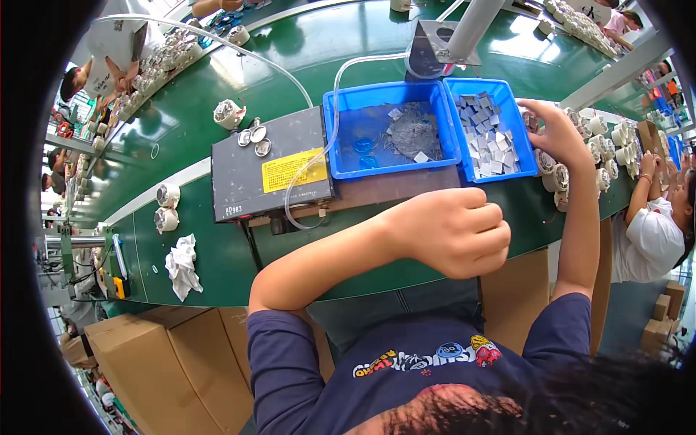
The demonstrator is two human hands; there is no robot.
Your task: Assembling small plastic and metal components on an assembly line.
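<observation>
In front of my chest, my left hand (453, 232) is closed in a fist with its back up. Whatever it may hold is hidden. My right hand (557, 134) reaches past the right side of a small blue bin (520, 130), its fingers curved around a round white motor-like part (531, 120). That bin holds many small grey square pieces (487, 134). More round white parts (557, 177) stand in a cluster just below and beyond my right hand. Left of the small bin is a larger blue bin (391, 170) with grey powder and a few square pieces in it.
A dark grey box (239, 177) with a yellow label and a clear hose (337, 109) stands left of the bins, round metal caps (258, 135) on top. White parts (167, 206) and a crumpled cloth (183, 267) lie farther left. A metal post (471, 29) rises behind; co-workers sit around.
</observation>
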